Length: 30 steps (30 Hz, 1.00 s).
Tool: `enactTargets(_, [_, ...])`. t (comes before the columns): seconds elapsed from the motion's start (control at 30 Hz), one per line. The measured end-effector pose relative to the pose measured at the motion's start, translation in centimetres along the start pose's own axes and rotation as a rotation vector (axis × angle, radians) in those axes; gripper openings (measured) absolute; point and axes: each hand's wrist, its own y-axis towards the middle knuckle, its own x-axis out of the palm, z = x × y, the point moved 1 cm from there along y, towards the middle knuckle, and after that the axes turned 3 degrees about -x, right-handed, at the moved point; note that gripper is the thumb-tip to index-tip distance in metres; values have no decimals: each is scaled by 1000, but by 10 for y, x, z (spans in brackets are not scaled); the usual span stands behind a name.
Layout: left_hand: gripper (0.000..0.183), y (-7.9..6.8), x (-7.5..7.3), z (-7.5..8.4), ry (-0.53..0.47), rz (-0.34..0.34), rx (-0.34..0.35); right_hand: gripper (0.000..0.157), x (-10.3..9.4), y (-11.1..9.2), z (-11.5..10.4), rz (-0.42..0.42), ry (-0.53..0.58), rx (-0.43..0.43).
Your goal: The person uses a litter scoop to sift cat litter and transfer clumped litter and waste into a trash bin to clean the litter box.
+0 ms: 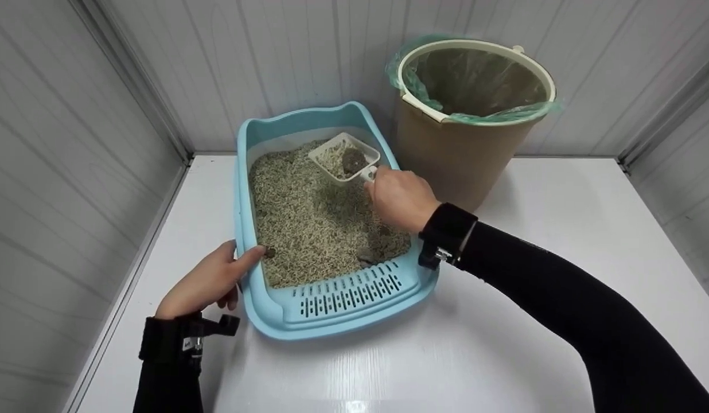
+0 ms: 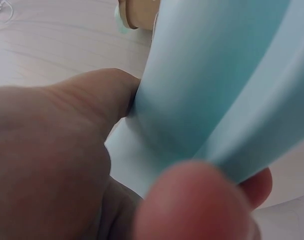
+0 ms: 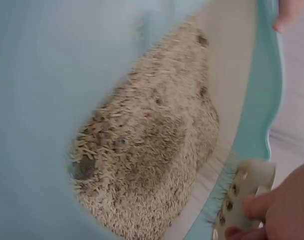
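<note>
White scoop (image 1: pixel 354 140) with clump (image 1: pixel 353 162) above pellet-filled tray (image 1: pixel 271 312)

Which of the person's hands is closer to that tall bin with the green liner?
The right hand: it holds the scoop over the litter tray, on the side next to the bin. The left hand is farther away, gripping the tray's opposite side.

The tray (image 1: pixel 243 189) stands on the table (image 1: pixel 503 344), left of centre in the head view. Litter (image 1: pixel 297 218) lies in the tray. The scoop (image 1: pixel 327 171) is above the litter's upper right portion; a clump (image 1: pixel 353 161) lies in the scoop. The bin (image 1: pixel 458 155) stands at upper right, beside the tray, before the wall (image 1: pixel 308 57). Left hand (image 1: pixel 214 278): tray's left edge. Right hand (image 1: pixel 403 198): scoop's near end.
</note>
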Motion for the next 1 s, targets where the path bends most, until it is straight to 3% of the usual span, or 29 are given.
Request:
enactTargets(0.57, [74,1,-1,3,-6,7,2,41,-13,-11,-1,68,16,4])
enactTargets(0.83, [70,4,2,-1,-14,4,0,39,-4,-20,0,98,-13,-22])
enactTargets(1.0, [68,6,1,6,0,12,-6,38,-7,-27,-1,117,-9,-13])
